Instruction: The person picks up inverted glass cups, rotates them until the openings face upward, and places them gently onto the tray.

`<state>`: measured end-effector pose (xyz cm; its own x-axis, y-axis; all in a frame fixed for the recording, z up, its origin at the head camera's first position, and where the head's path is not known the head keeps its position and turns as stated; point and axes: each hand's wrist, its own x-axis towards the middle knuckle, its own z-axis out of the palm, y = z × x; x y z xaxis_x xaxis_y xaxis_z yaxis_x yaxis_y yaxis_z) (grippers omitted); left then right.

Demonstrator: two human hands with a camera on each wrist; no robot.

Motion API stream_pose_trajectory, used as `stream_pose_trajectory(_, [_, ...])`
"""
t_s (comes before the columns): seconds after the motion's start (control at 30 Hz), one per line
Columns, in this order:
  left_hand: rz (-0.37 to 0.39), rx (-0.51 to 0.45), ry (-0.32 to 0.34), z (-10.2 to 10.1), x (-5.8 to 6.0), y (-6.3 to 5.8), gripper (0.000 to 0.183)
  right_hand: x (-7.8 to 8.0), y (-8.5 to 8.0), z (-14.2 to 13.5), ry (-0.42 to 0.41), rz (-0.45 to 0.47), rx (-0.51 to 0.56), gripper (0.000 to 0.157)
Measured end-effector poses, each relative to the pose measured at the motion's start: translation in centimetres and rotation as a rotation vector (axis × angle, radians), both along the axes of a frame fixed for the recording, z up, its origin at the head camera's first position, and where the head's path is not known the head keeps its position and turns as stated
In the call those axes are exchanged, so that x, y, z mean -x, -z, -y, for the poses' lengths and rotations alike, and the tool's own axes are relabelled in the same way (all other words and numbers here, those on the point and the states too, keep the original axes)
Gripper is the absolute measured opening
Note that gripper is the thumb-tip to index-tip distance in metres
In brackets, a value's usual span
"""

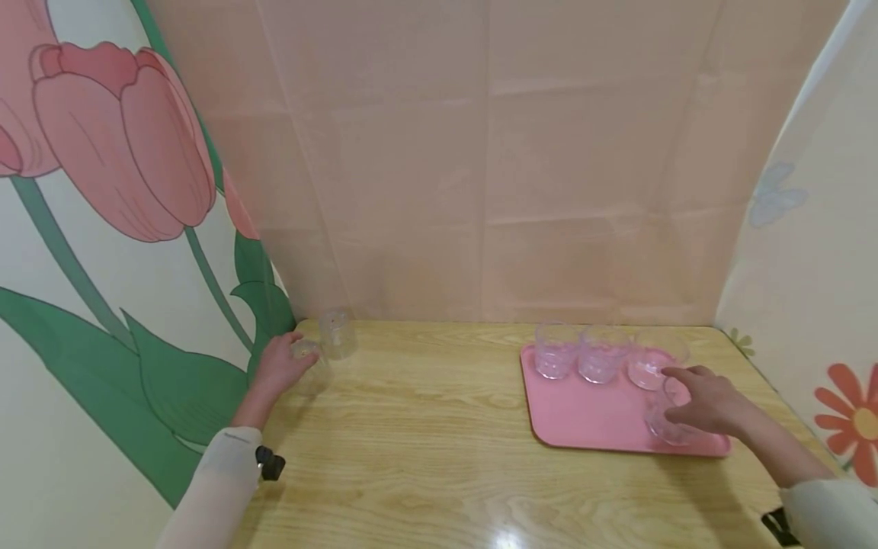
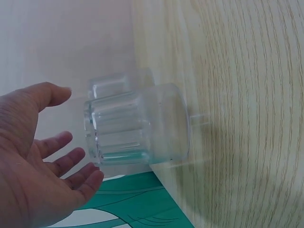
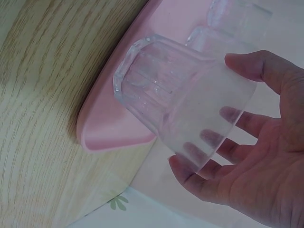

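At the table's far left, a clear glass stands upside down, and my left hand is beside its upturned base. The thumb and fingers are spread apart; whether a fingertip touches the glass I cannot tell. Just behind stands another upturned glass. On the right, my right hand grips a clear glass near its rim, thumb on one side and fingers on the other. This glass tilts, base down, over the front right of a pink tray; contact between them is unclear.
Along the tray's back edge stand three clear glasses: a left one, a middle one and a right one. The wooden table meets a draped backdrop behind and printed panels at both sides.
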<state>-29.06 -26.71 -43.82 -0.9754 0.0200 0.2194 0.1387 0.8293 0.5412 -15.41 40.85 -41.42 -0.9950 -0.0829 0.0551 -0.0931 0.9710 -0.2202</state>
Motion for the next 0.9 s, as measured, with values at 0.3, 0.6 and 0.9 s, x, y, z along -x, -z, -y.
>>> stream_pose_trajectory(0.3, [0.011, 0.033, 0.004, -0.2, 0.5, 0.0, 0.062, 0.1, 0.1, -0.3, 0.003, 0.002, -0.016, 0.077])
stream_pose_trajectory(0.6, [0.05, 0.062, -0.008, -0.6, 1.1, 0.1, 0.064, 0.4, 0.5, -0.5, 0.012, 0.013, -0.024, 0.077])
stream_pose_trajectory(0.9, [0.061, 0.057, -0.016, -1.0, 1.3, 0.5, 0.063, 0.4, 0.6, -0.3, 0.014, 0.009, -0.036, 0.076])
